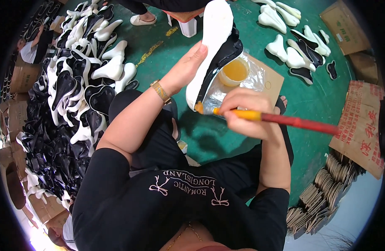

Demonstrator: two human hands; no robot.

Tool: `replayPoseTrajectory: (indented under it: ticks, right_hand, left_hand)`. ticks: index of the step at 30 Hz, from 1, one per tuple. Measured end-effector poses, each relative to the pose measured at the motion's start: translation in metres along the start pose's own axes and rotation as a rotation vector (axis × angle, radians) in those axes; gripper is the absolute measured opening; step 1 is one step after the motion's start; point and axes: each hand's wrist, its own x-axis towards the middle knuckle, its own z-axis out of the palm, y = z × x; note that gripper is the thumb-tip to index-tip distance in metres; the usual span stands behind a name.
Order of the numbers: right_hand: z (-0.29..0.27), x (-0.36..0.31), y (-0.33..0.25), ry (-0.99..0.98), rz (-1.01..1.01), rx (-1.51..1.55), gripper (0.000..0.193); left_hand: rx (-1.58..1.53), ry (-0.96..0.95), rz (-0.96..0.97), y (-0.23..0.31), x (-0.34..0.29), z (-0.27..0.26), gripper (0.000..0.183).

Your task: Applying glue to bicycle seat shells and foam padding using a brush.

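Observation:
My left hand (189, 69) grips a bicycle saddle piece (216, 31) with a white foam pad and a black shell along its right side. It stands tilted nearly upright in front of me, thumb on the white face. Between the fingers of my right hand (249, 108) is a paintbrush (293, 122) with a yellow and red handle. Its bristles touch the edge at the lower end of the saddle piece. Just behind the brush, a tub of amber liquid (235, 72) sits on clear plastic film (258, 76) over a cardboard sheet (274, 81).
At left rises a big heap of white foam pads (113, 67) and black shells (50, 159). More saddle pieces (296, 58) lie on the green floor at right, near a carton (343, 27), a printed brown sack (357, 125) and stacked brown pieces (320, 194). Another person's foot (143, 19) and a stool (187, 27) are ahead.

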Motion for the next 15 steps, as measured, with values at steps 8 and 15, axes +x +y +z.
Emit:
replayPoseTrajectory:
  ticks: [8,15]
  right_hand:
    - [-0.009,-0.011,0.022,0.299,0.008,-0.101,0.008]
    - [-0.046,-0.029,0.078,0.637,0.53,-0.115,0.017]
  left_hand:
    - [-0.145,-0.015,-0.015,0.009,-0.004,-0.005,0.054]
    - [0.606,-0.077,-0.008,0.02,-0.015,-0.049,0.06]
